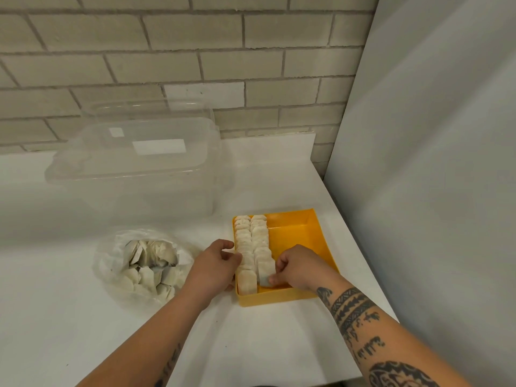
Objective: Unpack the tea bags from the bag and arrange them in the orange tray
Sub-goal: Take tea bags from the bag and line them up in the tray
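At near right of white counter [83, 317]: noted orange tray [279, 298], its right side close to counter edge, beside pale grey panel [432, 163]. Counted two rows of tea bags [252, 238] along tray's left side, overlapped like shingles, running from far wall toward near wall. Left row reaches near wall; second row stops just short. Right part of tray floor shows bare orange.

Right hand [298, 265]: found inside tray at near end of second row, thumb and fingertips pinching single tea bag [264, 270], held upright and touching last bag of that row. Narrow grip, closed on that bag.

Left hand [215, 263]: placed at tray's left wall, fingers curled over rim beside left row, thumb low on outer wall. Holding tray edge.

Left of tray, just beyond left forearm: recorded clear plastic bag [111, 263] lying on counter, mouth open upward, loose tea bags [150, 258] heaped inside with paper tags mixed in. Apart from tray.

Behind, toward brick wall [195, 65]: logged clear lidded container [139, 169], lid on. Tattoo marks seen on both forearms.
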Motion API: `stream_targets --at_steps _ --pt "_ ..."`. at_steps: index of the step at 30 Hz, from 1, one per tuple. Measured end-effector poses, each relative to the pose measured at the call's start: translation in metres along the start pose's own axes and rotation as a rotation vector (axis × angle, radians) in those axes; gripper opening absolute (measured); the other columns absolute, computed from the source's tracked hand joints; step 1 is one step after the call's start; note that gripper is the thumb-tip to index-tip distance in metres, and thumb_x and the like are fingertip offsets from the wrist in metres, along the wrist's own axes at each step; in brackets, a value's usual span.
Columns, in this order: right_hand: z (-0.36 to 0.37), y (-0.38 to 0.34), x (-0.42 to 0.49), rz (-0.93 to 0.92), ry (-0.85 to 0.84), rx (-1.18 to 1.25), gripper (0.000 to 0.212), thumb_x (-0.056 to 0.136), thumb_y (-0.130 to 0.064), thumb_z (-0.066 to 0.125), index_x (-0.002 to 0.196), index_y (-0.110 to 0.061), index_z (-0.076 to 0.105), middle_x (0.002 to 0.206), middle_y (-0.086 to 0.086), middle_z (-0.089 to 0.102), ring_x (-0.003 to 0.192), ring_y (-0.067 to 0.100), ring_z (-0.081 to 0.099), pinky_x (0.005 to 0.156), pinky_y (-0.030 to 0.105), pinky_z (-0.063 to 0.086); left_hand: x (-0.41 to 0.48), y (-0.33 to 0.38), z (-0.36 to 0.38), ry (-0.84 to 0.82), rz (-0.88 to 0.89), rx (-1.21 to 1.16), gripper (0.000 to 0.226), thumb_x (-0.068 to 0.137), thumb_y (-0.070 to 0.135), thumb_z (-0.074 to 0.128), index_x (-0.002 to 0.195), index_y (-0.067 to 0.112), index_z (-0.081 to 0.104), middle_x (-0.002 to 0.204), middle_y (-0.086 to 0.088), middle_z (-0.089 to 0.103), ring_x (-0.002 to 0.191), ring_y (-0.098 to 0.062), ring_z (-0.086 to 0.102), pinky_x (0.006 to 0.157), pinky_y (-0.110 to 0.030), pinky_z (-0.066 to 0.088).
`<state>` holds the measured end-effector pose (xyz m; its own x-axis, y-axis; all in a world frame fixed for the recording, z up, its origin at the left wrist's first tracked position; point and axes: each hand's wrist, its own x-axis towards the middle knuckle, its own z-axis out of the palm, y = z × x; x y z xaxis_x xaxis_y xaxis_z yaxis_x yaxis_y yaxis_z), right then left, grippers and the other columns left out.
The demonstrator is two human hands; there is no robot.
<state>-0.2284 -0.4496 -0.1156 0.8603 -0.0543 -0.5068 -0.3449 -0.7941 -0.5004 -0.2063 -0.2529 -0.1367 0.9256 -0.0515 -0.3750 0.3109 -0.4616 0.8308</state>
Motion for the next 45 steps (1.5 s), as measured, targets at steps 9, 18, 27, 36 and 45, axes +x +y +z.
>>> stream_targets --at_steps 9,18,27,36,45 --pt "0.004 -0.007 0.001 0.020 0.032 -0.053 0.028 0.072 -0.045 0.087 0.081 -0.027 0.068 0.087 -0.011 0.066 0.077 0.005 0.057 0.060 0.021 0.042 -0.003 0.001 -0.002 -0.018 -0.007 -0.008 0.034 0.100 0.029 0.058 0.133 0.024 0.056 0.107 0.003 0.070 0.080 -0.023 0.074 0.063 -0.036 0.064" --pt "0.008 -0.011 -0.002 -0.009 0.085 -0.097 0.031 0.068 -0.044 0.089 0.081 -0.026 0.068 0.091 -0.007 0.070 0.084 0.012 0.064 0.075 0.029 0.056 -0.003 0.002 -0.002 -0.025 -0.002 -0.009 0.034 0.100 0.028 0.058 0.134 0.024 0.056 0.106 0.003 0.071 0.078 -0.022 0.076 0.067 -0.042 0.065" --pt "0.007 -0.004 0.002 0.024 0.151 -0.069 0.031 0.070 -0.042 0.089 0.088 -0.029 0.068 0.091 -0.010 0.065 0.085 0.011 0.061 0.076 0.030 0.055 0.001 0.004 -0.004 -0.031 0.004 0.048 0.034 0.099 0.028 0.060 0.133 0.020 0.057 0.106 0.000 0.070 0.081 -0.023 0.075 0.068 -0.040 0.065" --pt "-0.004 -0.024 -0.005 -0.050 0.329 0.045 0.011 0.086 -0.031 0.077 0.091 -0.031 0.066 0.092 -0.012 0.067 0.089 0.011 0.064 0.080 0.030 0.054 0.003 0.019 -0.032 0.055 0.139 0.027 0.009 0.097 0.029 0.061 0.101 0.024 0.068 0.097 0.002 0.069 0.078 -0.020 0.074 0.066 -0.037 0.064" --pt "0.033 -0.120 -0.016 -0.310 0.293 0.184 0.012 0.091 -0.022 0.069 0.088 -0.033 0.067 0.084 -0.016 0.066 0.079 -0.004 0.060 0.065 0.007 0.042 0.002 0.009 -0.130 0.146 0.110 -0.064 0.013 0.096 0.027 0.059 0.091 0.024 0.070 0.075 0.003 0.075 0.056 -0.013 0.064 0.049 -0.028 0.048"
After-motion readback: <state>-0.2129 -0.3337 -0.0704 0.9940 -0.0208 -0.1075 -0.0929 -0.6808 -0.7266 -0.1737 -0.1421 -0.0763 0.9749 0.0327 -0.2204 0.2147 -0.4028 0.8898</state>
